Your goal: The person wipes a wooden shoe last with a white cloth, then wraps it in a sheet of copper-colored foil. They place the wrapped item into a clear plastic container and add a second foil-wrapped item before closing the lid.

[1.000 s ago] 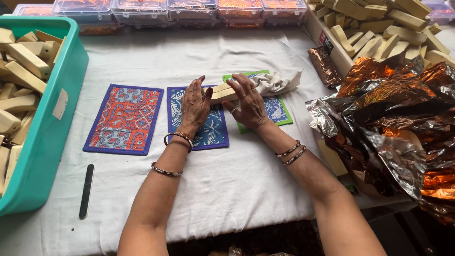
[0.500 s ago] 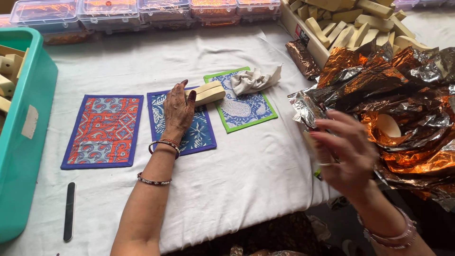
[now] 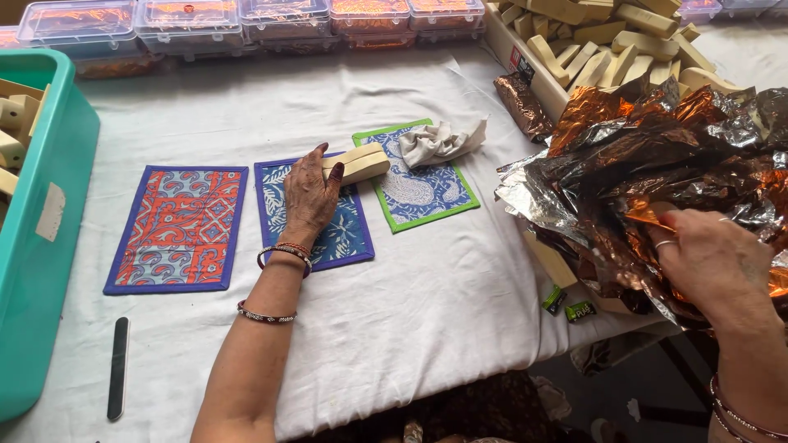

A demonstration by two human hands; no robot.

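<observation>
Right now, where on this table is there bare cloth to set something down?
Bare white cloth lies in front of the three mats, and between the mats and the lidded boxes. The right side is crowded with foil sheets.

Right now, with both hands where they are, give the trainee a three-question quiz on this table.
1. True or false: the left hand rests on the blue-bordered mat with white leaf print.
2. What is the right hand reaching into? A) the teal bin B) the crinkled copper foil C) the clear boxes
3. Fill in: the crumpled white cloth lies on the mat with the ____ border.

Key
1. True; its fingers also touch the cream block.
2. B, the crinkled copper foil.
3. Green: the green-bordered mat.
</observation>
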